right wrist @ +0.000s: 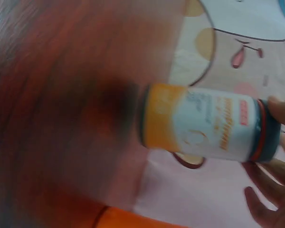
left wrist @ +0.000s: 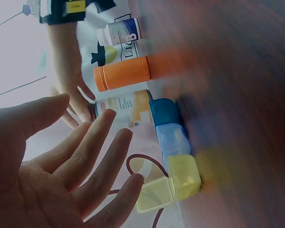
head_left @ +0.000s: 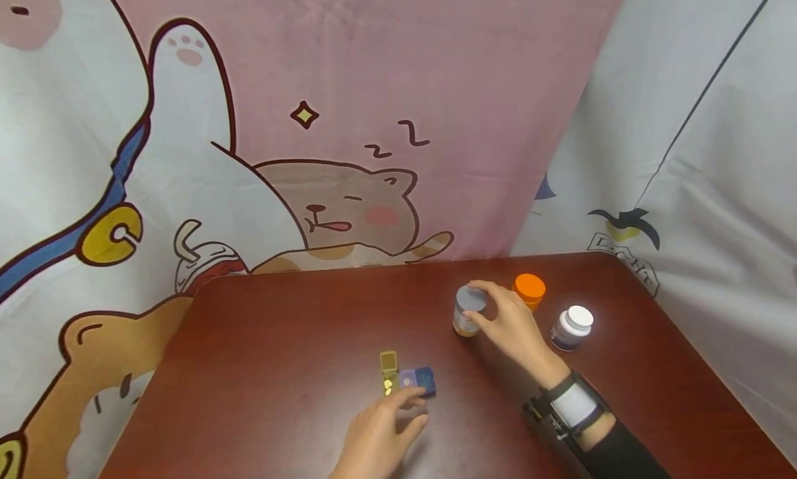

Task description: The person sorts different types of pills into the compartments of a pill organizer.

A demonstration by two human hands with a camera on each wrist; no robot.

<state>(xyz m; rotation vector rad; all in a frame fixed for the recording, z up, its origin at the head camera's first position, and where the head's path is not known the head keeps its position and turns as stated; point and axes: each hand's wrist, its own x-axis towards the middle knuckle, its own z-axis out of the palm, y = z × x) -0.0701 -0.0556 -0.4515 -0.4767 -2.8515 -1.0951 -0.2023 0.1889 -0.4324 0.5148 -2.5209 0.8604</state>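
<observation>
My right hand (head_left: 513,327) grips a supplement bottle (right wrist: 204,123) by its dark lid, thumb and fingers on either side. The bottle has a white and orange label with a large "C". Whether its base touches the table I cannot tell. My left hand (head_left: 382,430), fingers loosely bent and holding nothing, is beside a small pill organizer (left wrist: 173,140) with yellow, lilac and blue compartments. The yellow compartment's lid (head_left: 389,361) stands raised, and small yellow pieces (head_left: 389,385) lie inside. In the head view, the left fingertips overlap the organizer's near edge; contact is unclear.
An orange bottle (head_left: 530,289) stands just behind my right hand. Farther right is a white-capped bottle (head_left: 571,328) with a dark label. The dark red-brown table (head_left: 280,354) backs onto a cartoon-printed cloth (head_left: 486,119).
</observation>
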